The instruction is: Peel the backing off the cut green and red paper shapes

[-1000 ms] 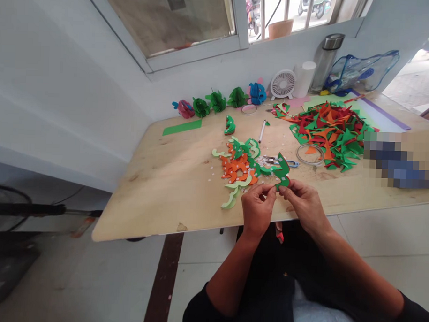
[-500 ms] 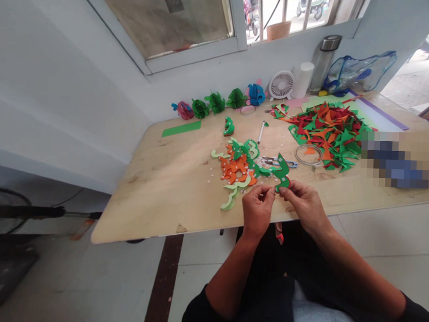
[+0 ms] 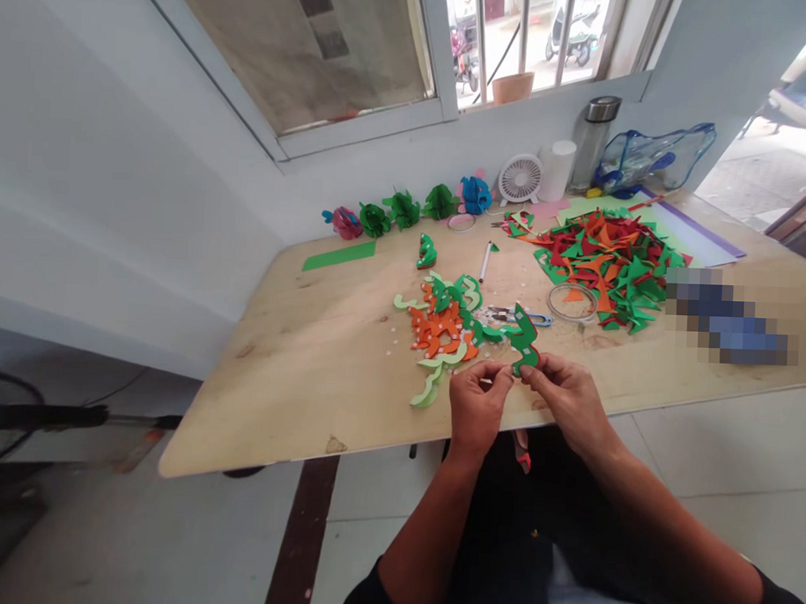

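Note:
Near the table's front edge, my right hand (image 3: 567, 393) pinches the lower end of a wavy green paper piece (image 3: 524, 333) with a red edge and small white squares. My left hand (image 3: 479, 402) is beside it, thumb and fingertips pressed together close to the piece's lower tip; whatever lies between them is too small to make out. Just beyond my left hand lies a pile of curved orange paper pieces (image 3: 443, 328), mixed with green and pale green ones. A small folded green piece (image 3: 427, 251) stands behind that pile.
Paper scraps (image 3: 616, 257) are heaped on the right of the table (image 3: 295, 377). Between the piles lie blue-handled snips (image 3: 541, 320), a clear tape roll (image 3: 572, 303) and a white pen (image 3: 485, 263). Along the wall are folded paper shapes (image 3: 404, 209), a fan (image 3: 520, 179) and a bottle (image 3: 594, 141).
The view has shifted slightly, so the table appears a little lower. Both hands keep nearly the same pose around the green piece.

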The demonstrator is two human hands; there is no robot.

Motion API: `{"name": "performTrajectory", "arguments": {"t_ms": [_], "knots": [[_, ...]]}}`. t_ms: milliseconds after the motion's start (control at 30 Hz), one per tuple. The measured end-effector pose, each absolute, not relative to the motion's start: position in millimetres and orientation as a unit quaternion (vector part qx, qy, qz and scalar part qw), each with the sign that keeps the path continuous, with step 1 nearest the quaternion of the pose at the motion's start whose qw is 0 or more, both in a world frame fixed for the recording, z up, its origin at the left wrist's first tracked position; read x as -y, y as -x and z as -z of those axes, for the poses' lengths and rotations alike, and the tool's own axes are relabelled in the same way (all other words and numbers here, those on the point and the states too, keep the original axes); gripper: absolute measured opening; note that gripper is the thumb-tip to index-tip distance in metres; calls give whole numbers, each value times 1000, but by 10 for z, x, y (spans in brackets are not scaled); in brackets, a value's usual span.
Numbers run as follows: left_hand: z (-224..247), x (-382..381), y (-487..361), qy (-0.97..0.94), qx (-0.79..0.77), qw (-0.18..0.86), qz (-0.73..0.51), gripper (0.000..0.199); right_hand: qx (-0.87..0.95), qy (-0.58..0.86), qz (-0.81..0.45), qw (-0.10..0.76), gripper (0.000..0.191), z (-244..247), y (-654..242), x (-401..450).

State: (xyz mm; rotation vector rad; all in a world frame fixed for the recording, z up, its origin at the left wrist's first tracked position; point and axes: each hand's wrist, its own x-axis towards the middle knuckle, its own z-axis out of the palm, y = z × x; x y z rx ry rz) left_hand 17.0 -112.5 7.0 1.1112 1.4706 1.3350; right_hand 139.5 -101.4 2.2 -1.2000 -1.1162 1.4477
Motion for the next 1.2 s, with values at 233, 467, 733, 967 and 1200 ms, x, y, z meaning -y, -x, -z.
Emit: {"name": "performTrajectory", "arguments": {"t_ms": [233, 467, 733, 967, 1200], "knots": [[-39, 1128, -174, -438, -583, 425, -536, 16, 485, 494, -556, 460, 26, -16, -1408, 1022], [-10, 1139, -183, -417, -576, 435, -553, 15, 468, 490, -569, 465, 28, -36, -1387, 1017], [-26, 1151, -177, -438, -574, 436, -537, 15, 436, 487, -597, 464, 28, -35, -1390, 1026], [-18, 1157, -124, -472, -572, 427, -517, 16, 424, 475, -620, 458, 25, 13, -1413, 999], [-33, 1159, -102, -389, -551, 504, -540, 16, 402, 445, -655, 460, 23, 56, -1437, 971]]}}
